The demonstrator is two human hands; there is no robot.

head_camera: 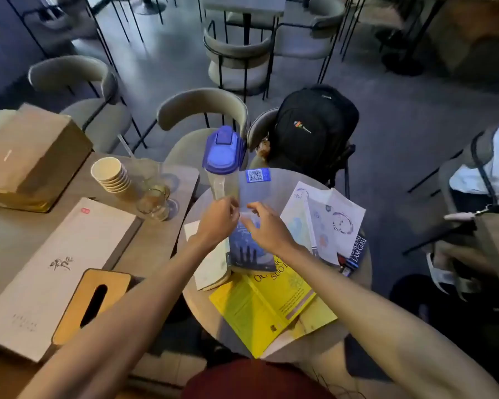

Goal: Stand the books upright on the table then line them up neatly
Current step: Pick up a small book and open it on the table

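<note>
Several books lie flat on the round table (355,272). A yellow book (260,306) is nearest me, and a blue-cover book (244,251) overlaps its far edge. A cream book (211,266) lies left of it. To the right, a white book (323,223) rests on a dark book (357,249). My left hand (218,218) and right hand (267,230) hover close together over the blue book's far edge, at the foot of a clear QR sign stand (255,185). Their fingers are curled; blur hides what they pinch.
A blue-lidded clear pitcher (224,151) stands behind the sign. On the left table are stacked paper cups (110,174), glasses (156,201), a white box (61,266), a wooden tissue holder (91,303) and cardboard boxes (32,151). A black backpack (314,128) sits on a chair; a person sits at right.
</note>
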